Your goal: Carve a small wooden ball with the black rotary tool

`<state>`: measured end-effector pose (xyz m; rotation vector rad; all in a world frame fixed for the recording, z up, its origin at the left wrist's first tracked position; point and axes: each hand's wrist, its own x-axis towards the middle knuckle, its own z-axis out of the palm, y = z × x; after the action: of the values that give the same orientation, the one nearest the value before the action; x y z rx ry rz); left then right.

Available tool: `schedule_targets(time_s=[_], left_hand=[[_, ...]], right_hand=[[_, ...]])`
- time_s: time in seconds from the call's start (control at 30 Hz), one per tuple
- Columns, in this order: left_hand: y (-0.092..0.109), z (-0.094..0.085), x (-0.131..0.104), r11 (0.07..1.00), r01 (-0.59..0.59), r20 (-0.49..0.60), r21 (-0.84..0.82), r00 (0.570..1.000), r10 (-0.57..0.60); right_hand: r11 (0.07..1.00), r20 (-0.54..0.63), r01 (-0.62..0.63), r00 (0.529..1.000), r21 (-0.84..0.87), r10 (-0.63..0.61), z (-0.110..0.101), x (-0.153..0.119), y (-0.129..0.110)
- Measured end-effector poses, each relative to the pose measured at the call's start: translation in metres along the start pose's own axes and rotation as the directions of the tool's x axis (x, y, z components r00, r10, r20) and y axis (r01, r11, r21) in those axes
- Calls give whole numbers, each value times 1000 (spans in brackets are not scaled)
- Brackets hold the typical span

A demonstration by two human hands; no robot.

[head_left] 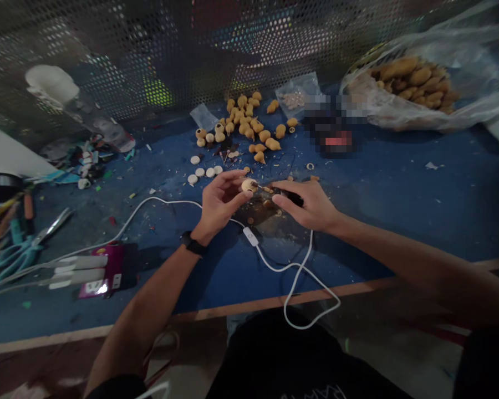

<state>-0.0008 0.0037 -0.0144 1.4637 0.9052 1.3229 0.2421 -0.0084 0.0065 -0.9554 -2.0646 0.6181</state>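
Note:
My left hand [217,202] pinches a small pale gourd [247,186] between thumb and fingers, with a dark opening facing right. In my right hand [316,205] is a black-handled handheld tool [291,197], its thin metal tip pointing left at that opening. Whether the tip touches the gourd I cannot tell. A white cord [311,244] runs down from below the right hand, loops over the table edge and carries an inline switch [250,236]. Under the hands lie brown scraps [268,204]. White round discs [200,172] sit just beyond the left hand.
Several small gourds [249,131] are heaped behind the hands, near a small clear bag [295,91]. A plastic bag of gourds [419,83] stands at back right. At left lie scissors [33,244], a purple packet [114,271] with white plugs, and a tipped bottle [103,124].

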Motion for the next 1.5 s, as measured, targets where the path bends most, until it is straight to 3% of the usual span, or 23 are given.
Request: schedule_targets(time_s=[0.17, 0.4, 0.6, 1.33, 1.5], left_hand=[[2, 0, 0, 1000, 18, -26, 5, 1000, -17], [6, 2, 1, 999, 29, -2, -26, 1000, -29], [8, 3, 0, 995, 66, -26, -71, 997, -68], [5, 0, 0, 999, -7, -65, 52, 998, 10], [4, 0, 0, 998, 5, -63, 61, 998, -1]], right_hand=[[1000, 1, 9, 1000, 16, -9, 1, -1, 0], [992, -53, -100, 993, 82, 105, 0, 0, 3], [994, -37, -91, 995, 61, 93, 0, 1, 2], [1000, -5, 20, 1000, -2, -20, 1, 0, -2], [1000, -15, -6, 1000, 2, 6, 1, 0, -2]])
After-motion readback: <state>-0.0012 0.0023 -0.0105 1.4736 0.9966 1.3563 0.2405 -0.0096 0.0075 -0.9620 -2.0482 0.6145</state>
